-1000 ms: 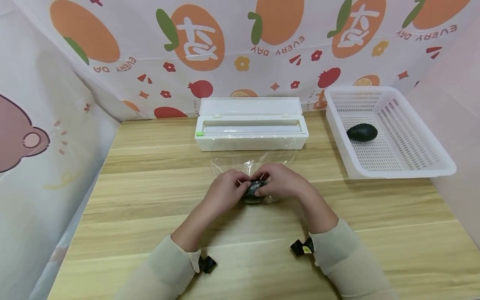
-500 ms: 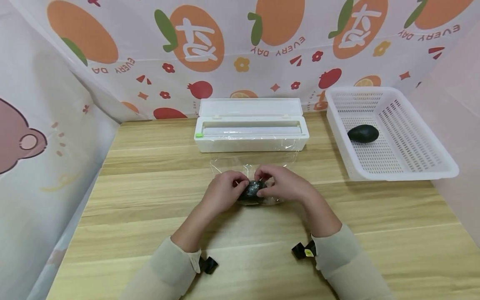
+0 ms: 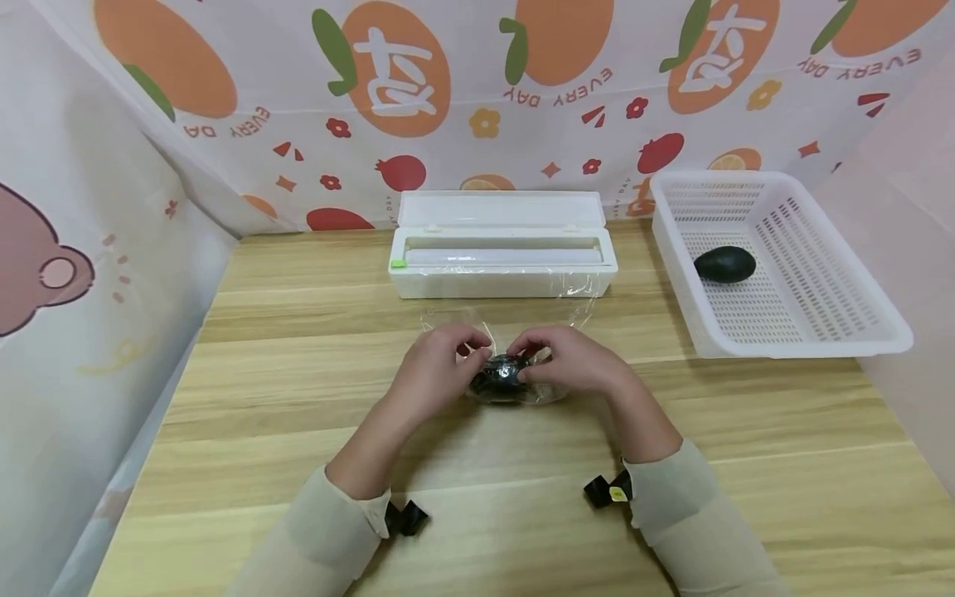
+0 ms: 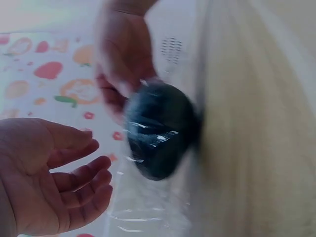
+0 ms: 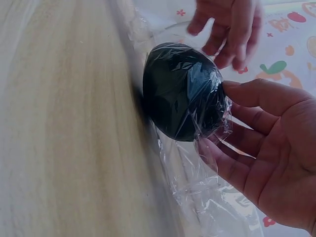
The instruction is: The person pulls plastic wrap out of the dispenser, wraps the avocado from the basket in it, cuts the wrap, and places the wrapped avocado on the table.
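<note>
A dark green avocado (image 3: 498, 380), wrapped in shiny cling film (image 5: 195, 190), lies on the wooden table between both hands. My right hand (image 3: 570, 361) holds its right end; in the right wrist view the thumb (image 5: 252, 91) presses the wrapped surface and the other fingers reach around the side and touch bunched film. My left hand (image 4: 61, 175) is off the avocado (image 4: 160, 131), with loosely bent fingers and a visible gap in the left wrist view. Clear film stretches from the avocado back toward the white wrap box (image 3: 503, 284).
The wrap box stands with its lid up at the back, a film roll (image 3: 503, 256) inside. At the right is a white perforated basket (image 3: 813, 344) with another dark green avocado (image 3: 725, 264). A fruit-print cloth (image 3: 485, 157) hangs behind the table (image 3: 283, 414).
My left hand has come away from the avocado, its fingers spreading apart. The right hand keeps its hold at the right end, and the avocado stays nearly in place.
</note>
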The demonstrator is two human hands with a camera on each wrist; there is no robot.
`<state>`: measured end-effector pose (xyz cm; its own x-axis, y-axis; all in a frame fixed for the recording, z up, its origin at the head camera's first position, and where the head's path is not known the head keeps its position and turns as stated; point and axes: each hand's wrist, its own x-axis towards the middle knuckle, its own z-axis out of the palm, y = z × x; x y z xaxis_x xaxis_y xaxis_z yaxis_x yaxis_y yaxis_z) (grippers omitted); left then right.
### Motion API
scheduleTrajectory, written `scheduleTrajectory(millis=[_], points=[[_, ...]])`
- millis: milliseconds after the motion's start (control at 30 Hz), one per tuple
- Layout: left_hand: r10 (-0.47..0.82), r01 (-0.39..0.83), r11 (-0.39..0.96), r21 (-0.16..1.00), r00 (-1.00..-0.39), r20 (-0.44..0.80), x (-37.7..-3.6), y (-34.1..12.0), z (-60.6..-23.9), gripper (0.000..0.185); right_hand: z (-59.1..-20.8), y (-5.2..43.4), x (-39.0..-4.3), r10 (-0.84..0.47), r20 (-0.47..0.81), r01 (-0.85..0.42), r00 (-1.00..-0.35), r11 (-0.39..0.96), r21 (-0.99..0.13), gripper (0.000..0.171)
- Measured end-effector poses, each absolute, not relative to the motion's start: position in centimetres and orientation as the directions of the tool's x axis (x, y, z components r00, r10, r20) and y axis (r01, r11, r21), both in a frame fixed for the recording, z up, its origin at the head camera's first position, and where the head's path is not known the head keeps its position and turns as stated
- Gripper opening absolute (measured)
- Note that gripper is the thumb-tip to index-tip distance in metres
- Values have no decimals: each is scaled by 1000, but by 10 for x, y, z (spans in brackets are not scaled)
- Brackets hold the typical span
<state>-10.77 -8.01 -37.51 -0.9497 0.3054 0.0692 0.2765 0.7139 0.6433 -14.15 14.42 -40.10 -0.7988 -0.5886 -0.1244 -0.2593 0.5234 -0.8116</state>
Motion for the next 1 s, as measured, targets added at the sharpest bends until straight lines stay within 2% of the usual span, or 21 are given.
scheduleTrajectory(millis=[100, 233, 400, 600, 833, 1000], points=[[379, 356, 689, 631, -919, 104, -104, -77, -370, 14, -401, 146, -143, -596, -124, -259, -793, 515, -817, 25], [512, 489, 668, 561, -849, 130, -102, -71, -377, 23, -404, 148, -145, -591, -134, -243, -795, 514, -822, 26], [571, 556, 679, 480, -811, 132, -101, -68, -389, 34, -407, 149, -147, -572, -155, -207, -806, 517, -831, 26], [558, 557, 681, 475, -815, 155, -104, -68, -395, 36, -406, 150, -147, -555, -155, -207, -817, 534, -820, 32], [553, 548, 687, 477, -820, 145, -106, -68, -397, 38, -387, 147, -136, -439, -85, -194, -895, 552, -811, 40], [543, 533, 699, 476, -829, 132, -107, -69, -396, 37, -380, 136, -127, -477, -89, -172, -875, 476, -862, 46]])
